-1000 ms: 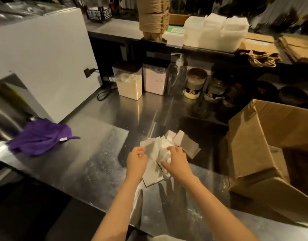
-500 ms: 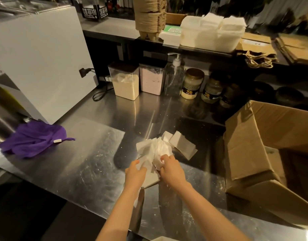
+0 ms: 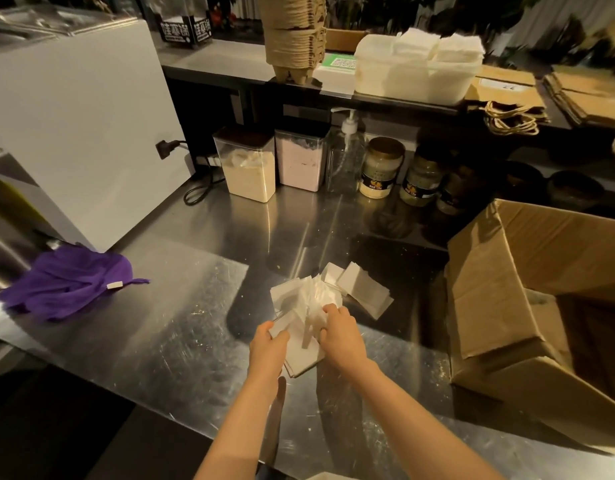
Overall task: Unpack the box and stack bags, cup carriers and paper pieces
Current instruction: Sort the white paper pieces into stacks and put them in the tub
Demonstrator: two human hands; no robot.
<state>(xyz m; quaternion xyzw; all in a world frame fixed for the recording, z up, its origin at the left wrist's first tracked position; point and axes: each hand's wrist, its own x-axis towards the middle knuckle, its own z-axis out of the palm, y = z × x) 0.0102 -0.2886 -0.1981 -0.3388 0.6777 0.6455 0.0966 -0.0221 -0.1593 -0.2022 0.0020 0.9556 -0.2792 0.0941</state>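
I am holding a fanned bunch of white paper pieces (image 3: 306,303) between both hands, low in the middle of the steel worktop (image 3: 181,323). My left hand (image 3: 269,344) is gripping the bunch's near left edge, with the fingers curled round it. My right hand (image 3: 339,332) is pinching the right side, fingers bent onto the sheets. The bottom of the bunch is resting on the worktop and its upper sheets are splaying out toward 12 o'clock. At about 1 o'clock from my hands a smaller stack (image 3: 363,289) of the same paper is lying flat, just beside the bunch.

The open cardboard box (image 3: 507,289) is sitting at 3 o'clock with its flaps turned out; the inside is too dark to read. At 9 o'clock a purple cloth (image 3: 70,280) is lying crumpled at the foot of a white machine (image 3: 74,133).

Along the back at 12 o'clock, two clear tubs (image 3: 250,168) of powder, a pump bottle (image 3: 346,157) and some jars (image 3: 382,168) are standing in a row. On the shelf (image 3: 209,60) above, a tall stack of cup carriers (image 3: 292,32) is standing at 12 o'clock, a white bin (image 3: 417,69) of napkins is sitting at 1 o'clock, and brown paper bags (image 3: 590,95) are lying flat at 2 o'clock.
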